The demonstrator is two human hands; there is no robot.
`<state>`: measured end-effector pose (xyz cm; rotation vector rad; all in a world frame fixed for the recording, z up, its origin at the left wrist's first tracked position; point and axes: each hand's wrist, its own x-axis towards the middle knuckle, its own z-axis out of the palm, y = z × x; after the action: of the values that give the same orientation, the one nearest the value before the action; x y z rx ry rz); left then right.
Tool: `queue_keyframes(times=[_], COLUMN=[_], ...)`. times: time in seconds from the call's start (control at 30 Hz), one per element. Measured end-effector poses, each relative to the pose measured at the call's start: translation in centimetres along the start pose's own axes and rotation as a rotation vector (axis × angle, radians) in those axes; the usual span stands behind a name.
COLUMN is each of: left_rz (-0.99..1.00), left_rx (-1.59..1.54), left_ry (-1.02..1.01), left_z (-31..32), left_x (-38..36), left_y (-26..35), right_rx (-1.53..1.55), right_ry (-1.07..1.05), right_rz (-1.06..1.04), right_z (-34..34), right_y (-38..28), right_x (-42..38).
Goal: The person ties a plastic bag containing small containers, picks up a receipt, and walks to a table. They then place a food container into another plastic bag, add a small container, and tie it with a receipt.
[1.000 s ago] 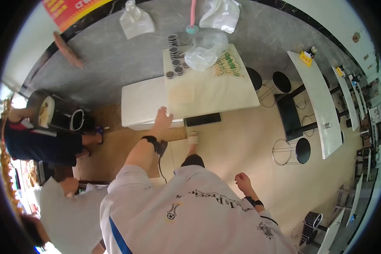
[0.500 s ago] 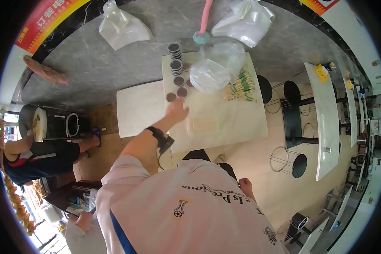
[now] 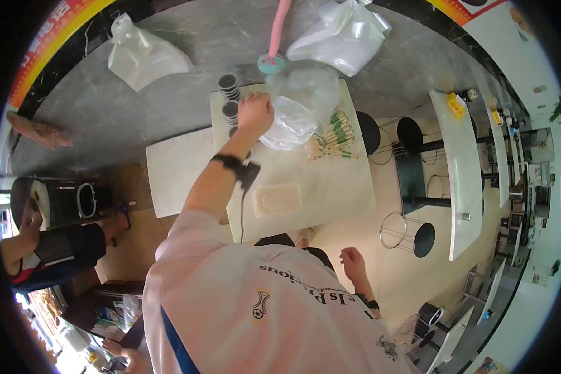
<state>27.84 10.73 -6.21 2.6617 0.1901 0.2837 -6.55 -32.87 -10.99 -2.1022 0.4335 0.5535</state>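
My left hand (image 3: 256, 113) reaches over the white table (image 3: 336, 193), its fingers curled down beside two stacks of small lidded cups with dark contents. The rear cup stack (image 3: 228, 86) stands just left of my fingertips, and the nearer cup stack (image 3: 230, 111) is beside my knuckles. What my fingers grip, if anything, is hidden under the hand. My wrist and hand cover most of the loose cups. To the right of this hand lies a crumpled clear plastic bag (image 3: 290, 124). My right hand (image 3: 353, 262) hangs low by my side, loosely curled, with nothing seen in it.
Paper-wrapped chopsticks (image 3: 336, 137) lie at the table's right. A translucent rectangular container (image 3: 278, 201) sits near the front. Bundled bags (image 3: 146, 53) and a pink-handled tool (image 3: 273, 61) rest on the grey counter (image 3: 199, 93). Another person (image 3: 56, 249) is at left; stools (image 3: 424, 240) stand right.
My left hand has moved away from me, from the front loose cups to the rear stacks. My right hand has come up slightly into fuller view. The whole view has shifted.
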Motion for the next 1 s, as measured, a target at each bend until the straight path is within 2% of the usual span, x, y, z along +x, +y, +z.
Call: queue_keyframes(times=[0.03, 0.07, 0.13, 0.17, 0.2, 0.23, 0.27, 0.33, 0.37, 0.43, 0.5, 0.53, 0.6, 0.63, 0.67, 0.7, 0.73, 0.77, 0.83, 0.87, 0.9, 0.93, 0.97, 1.0], left_rz=[0.227, 0.241, 0.273, 0.280, 0.102, -0.095, -0.109, 0.070, 0.046, 0.042, -0.001, -0.007, -0.088, -0.145, -0.172, -0.281, -0.392, -0.418, -0.559, -0.616, -0.637, -0.773, -0.910, -0.932], left_rx=[-0.101, -0.095, -0.382, -0.387, -0.764, -1.119, -1.124, -1.563, -1.557, -1.498, -1.521, -1.557, -1.566, -1.597, -1.590, -1.623, -1.651, -1.645, -1.430, -1.409, -1.397, -1.445, -1.488, -1.474], left_ry=[0.245, 0.238, 0.359, 0.366, 0.022, -0.352, -0.367, -0.533, -0.539, -0.616, -0.611, -0.615, -0.569, -0.523, -0.488, -0.372, -0.254, -0.212, -0.031, 0.002, 0.046, 0.153, 0.259, 0.288], left_z=[-0.9, -0.8, -0.4, -1.8, -4.6, -6.8, -8.3, -10.7, -11.4, -12.6, -13.0, -13.3, -14.3, -14.6, -14.9, -15.1, -15.2, -15.2, -15.4, -15.4, -15.1, -14.6, -14.1, -13.4], left_x=[-0.7, -0.5, -1.6, -1.7, -2.5, -3.9, -5.6, -8.5, -9.6, -12.3, -14.0, -14.9, -16.8, -17.7, -18.5, -19.4, -20.5, -21.5, -23.1, -23.7, -24.1, -24.4, -24.9, -25.6], left_y=[0.2, 0.1, -0.4, 0.0, 0.9, 1.7, 2.2, 2.8, 2.5, 1.5, 0.9, 0.6, 0.4, 0.6, 0.7, 0.9, 1.3, 1.6, 2.6, 3.5, 4.8, 6.3, 7.6, 8.4], right_rx=[-0.010, -0.010, 0.012, -0.018, -0.055, 0.038, 0.134, 0.128, 0.222, 0.183, 0.159, 0.175, 0.211, 0.206, 0.351, 0.488, 0.502, 0.482, 1.167, 1.147, 1.237, 1.318, 1.302, 1.132], right_ry=[0.009, 0.014, -0.009, -0.022, -0.032, -0.049, -0.073, -0.039, 0.038, 0.126, -0.205, -0.237, -1.070, -1.106, -1.196, -1.275, -1.365, -1.404, -1.777, -1.817, -1.723, -1.616, -1.644, -1.675], right_rz=[-0.053, -0.083, -0.133, -0.207, -0.278, -0.359, -0.429, -0.498, -0.571, -0.802, -0.729, -0.722, -0.374, -0.371, -0.180, 0.026, -0.021, -0.007, 0.078, 0.101, 0.210, 0.322, 0.355, 0.314], right_z=[-0.2, -0.1, 0.2, 0.4, 0.3, 0.2, 0.0, -0.7, -0.4, -0.1, 0.8, 1.6, 2.8, 3.4, 3.9, 4.5, 5.6, 5.9, 6.3, 6.4, 6.2, 5.8, 5.5, 5.4], right_y=[-2.5, -4.6, -8.3, -9.9, -11.5, -13.3, -15.2, -20.6, -22.7, -28.1, -31.4, -31.3, -30.1, -29.3, -28.2, -27.1, -25.9, -24.6, -24.6, -24.7, -25.3, -25.4, -24.5, -23.3], right_x=[0.4, 1.0, 1.7, 2.2, 2.6, 3.0, 3.3, 4.9, 5.9, 7.9, 9.7, 10.9, 12.9, 12.5, 11.6, 11.4, 12.3, 13.0, 12.9, 12.7, 11.8, 11.2, 11.2, 11.4])
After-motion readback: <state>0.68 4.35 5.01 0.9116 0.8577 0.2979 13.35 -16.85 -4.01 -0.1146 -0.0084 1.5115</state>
